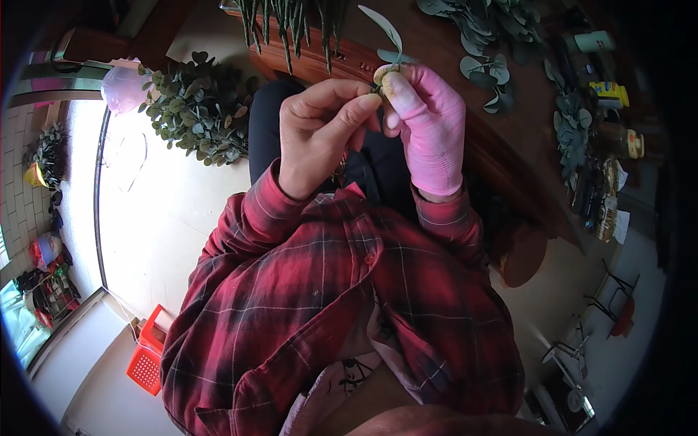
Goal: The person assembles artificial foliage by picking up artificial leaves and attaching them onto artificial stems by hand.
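Note:
My left hand [320,134] is bare, its thumb and forefinger pinched together at the lower end of a small leafy sprig. My right hand [434,127] wears a pink glove with yellowish, worn fingertips and grips the same leafy sprig [385,30] by its stem. Long grey-green leaves rise above the gloved fingertips. Both hands meet over my lap, close to the edge of a brown wooden table [327,62]. The exact point where the left fingers hold the stem is partly hidden.
Green stems [294,25] hang over the table's edge. A leafy bundle [200,109] is left of my knees. More leaf sprays [483,29] lie on the table, with bottles and a yellow container [609,94] at the right. A red plastic basket [145,363] is at lower left.

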The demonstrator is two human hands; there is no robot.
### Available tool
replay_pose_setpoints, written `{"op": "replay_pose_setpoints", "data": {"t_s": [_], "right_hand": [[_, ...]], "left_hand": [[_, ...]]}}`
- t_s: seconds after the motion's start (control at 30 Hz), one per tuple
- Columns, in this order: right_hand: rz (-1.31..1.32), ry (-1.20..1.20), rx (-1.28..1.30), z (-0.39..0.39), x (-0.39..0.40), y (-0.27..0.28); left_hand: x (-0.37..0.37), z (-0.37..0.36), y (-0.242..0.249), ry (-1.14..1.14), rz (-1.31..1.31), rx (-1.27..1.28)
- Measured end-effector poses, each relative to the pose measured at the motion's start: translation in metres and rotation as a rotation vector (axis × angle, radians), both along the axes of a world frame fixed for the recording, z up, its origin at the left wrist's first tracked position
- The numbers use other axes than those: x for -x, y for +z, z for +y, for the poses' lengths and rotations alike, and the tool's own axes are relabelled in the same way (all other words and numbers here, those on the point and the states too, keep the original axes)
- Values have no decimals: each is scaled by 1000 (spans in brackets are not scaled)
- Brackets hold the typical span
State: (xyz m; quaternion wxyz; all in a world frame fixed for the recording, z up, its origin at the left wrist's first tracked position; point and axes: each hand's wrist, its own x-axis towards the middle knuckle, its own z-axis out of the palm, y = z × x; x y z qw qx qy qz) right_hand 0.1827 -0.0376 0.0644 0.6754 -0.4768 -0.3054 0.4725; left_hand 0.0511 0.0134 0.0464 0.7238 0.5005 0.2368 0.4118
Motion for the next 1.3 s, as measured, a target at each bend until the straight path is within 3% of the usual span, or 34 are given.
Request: {"op": "replay_pose_setpoints", "data": {"t_s": [0.27,0.67,1.3], "right_hand": [[-13,79,-6,4,-5,1],[20,-29,59,5,2,6],[-215,-201,6,1,15,-4]], "left_hand": [[3,2,1,-26,20,65],[1,2,-2,-21,7,45],[-5,-6,-6,68,49,-55]]}}
